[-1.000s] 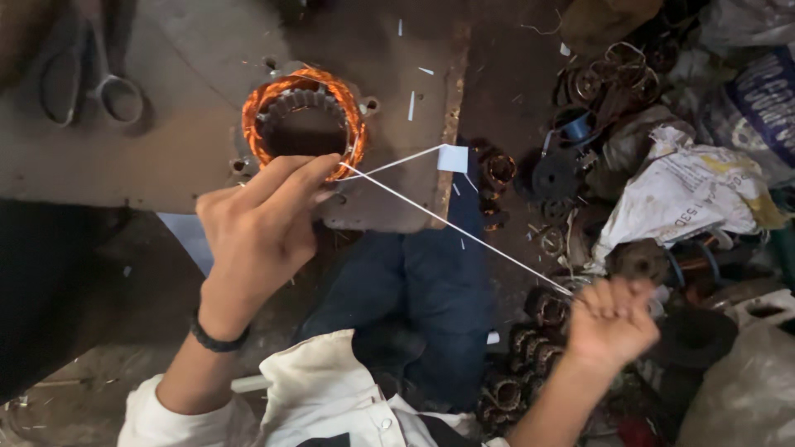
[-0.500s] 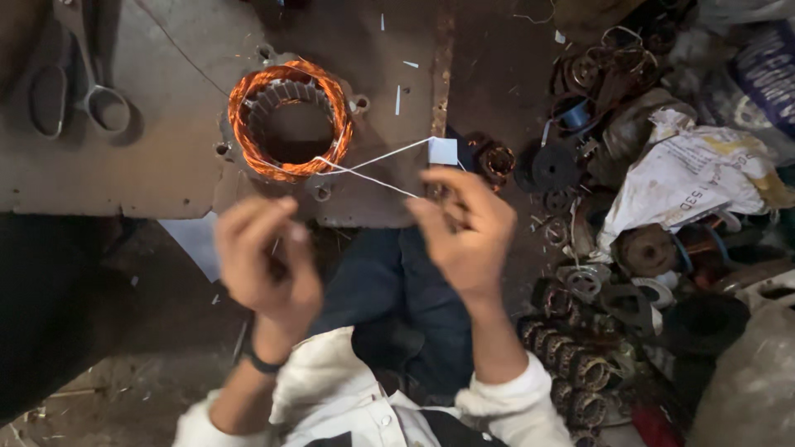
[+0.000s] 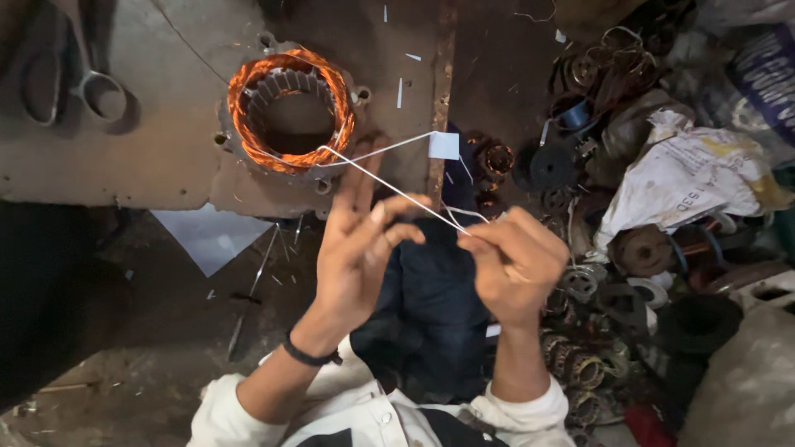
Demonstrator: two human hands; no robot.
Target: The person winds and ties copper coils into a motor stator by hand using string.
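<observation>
Stator (image 3: 291, 112): copper-wound, flat on the bench, white thread (image 3: 389, 192) running from its winding toward the hands. Left hand (image 3: 358, 240): fingers spread, thread across them. Right hand (image 3: 515, 261): pinching the thread; step judged lacing, calling for steady tension.

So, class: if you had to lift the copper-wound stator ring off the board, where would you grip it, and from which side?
Probably the stator ring's metal outer rim, coming down from above with fingers on opposite sides. It lies flat with its bore facing up, and the copper windings crown the top edge, so gripping there could damage them. Keep clear of the white string running from it to both hands.
</observation>
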